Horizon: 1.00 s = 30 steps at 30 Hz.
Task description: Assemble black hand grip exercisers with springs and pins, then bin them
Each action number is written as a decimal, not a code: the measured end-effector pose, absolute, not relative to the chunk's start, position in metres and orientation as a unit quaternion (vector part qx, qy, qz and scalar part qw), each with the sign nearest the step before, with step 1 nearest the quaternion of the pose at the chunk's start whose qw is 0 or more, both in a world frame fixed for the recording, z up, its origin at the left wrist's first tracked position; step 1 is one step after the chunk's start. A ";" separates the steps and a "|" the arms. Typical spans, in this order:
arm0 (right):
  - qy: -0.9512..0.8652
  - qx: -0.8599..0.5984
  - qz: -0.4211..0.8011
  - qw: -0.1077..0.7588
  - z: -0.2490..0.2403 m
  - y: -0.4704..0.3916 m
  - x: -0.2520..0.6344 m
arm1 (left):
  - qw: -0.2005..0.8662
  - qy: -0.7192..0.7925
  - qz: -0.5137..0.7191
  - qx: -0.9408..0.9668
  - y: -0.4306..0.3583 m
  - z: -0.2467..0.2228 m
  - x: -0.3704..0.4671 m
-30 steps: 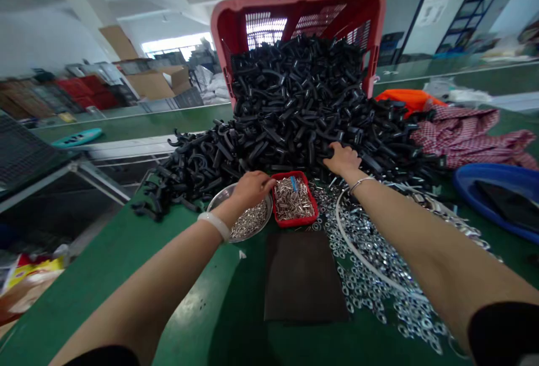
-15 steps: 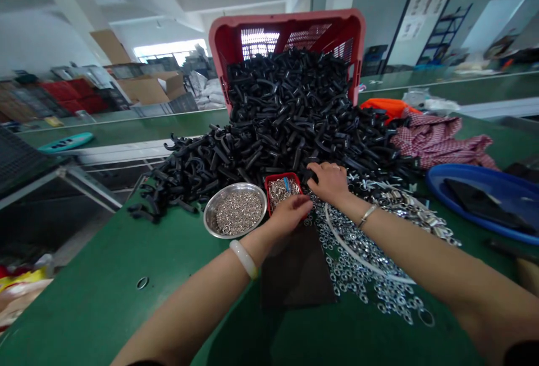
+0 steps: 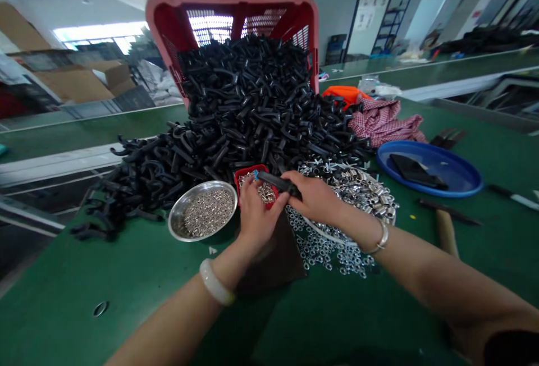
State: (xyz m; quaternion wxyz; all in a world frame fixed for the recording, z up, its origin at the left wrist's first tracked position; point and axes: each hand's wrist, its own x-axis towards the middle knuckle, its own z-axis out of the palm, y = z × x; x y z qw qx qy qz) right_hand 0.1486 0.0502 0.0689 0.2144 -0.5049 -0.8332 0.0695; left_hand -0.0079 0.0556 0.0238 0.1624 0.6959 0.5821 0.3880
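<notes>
My right hand [image 3: 314, 197] is closed around one end of a black curved plastic handle [image 3: 273, 181]. The handle's free end points left over a small red tray [image 3: 237, 185] of small metal pins. Above the near side of that tray is my left hand [image 3: 257, 217], its fingers stretched out and its thumb spread toward the handle; whether the thumb touches it I cannot tell. Left of the tray stands a steel bowl [image 3: 173, 231] full of tiny metal parts. Beneath my hands lies a dark flat pad [image 3: 273, 268].
A red crate [image 3: 155, 23] lies tipped, spilling a heap of black handles [image 3: 252, 108]. Silvery rings [image 3: 332, 254] and metal clips [image 3: 370, 192] are spread at right. Beyond them are a blue tray [image 3: 467, 178], a hammer [image 3: 445, 231] and a checked cloth [image 3: 387, 122]. One ring [image 3: 100, 309] lies front left.
My right hand has drawn back from the heap's edge with a black handle, toward my left hand. My left hand's fingers have spread at the red tray. The view has turned right.
</notes>
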 end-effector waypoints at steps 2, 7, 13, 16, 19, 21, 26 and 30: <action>-0.835 -0.484 0.119 0.232 0.075 0.033 0.151 | 0.096 0.568 0.411 0.706 0.035 0.022 -0.017; -0.838 -0.406 0.329 0.159 0.064 0.000 0.146 | 0.218 0.486 0.218 0.818 0.004 0.011 -0.025; -0.743 -0.620 0.170 0.183 0.038 0.007 0.243 | 0.456 0.519 0.249 0.679 0.007 -0.018 -0.028; -0.682 -0.723 -0.029 0.106 0.025 0.026 0.320 | 0.531 0.563 0.243 0.585 0.013 -0.026 -0.026; -0.734 -0.678 -0.011 0.039 0.011 0.042 0.364 | 0.542 0.549 0.221 0.596 0.017 -0.026 -0.017; -0.760 -0.650 -0.008 0.019 0.006 0.050 0.372 | 0.547 0.528 0.204 0.617 0.018 -0.025 -0.010; -0.745 -0.663 0.019 0.071 0.020 0.060 0.355 | 0.543 0.505 0.166 0.650 0.018 -0.022 0.007; -0.609 -0.678 0.245 0.331 0.036 0.047 0.325 | 0.432 0.506 0.190 0.722 0.025 -0.017 0.026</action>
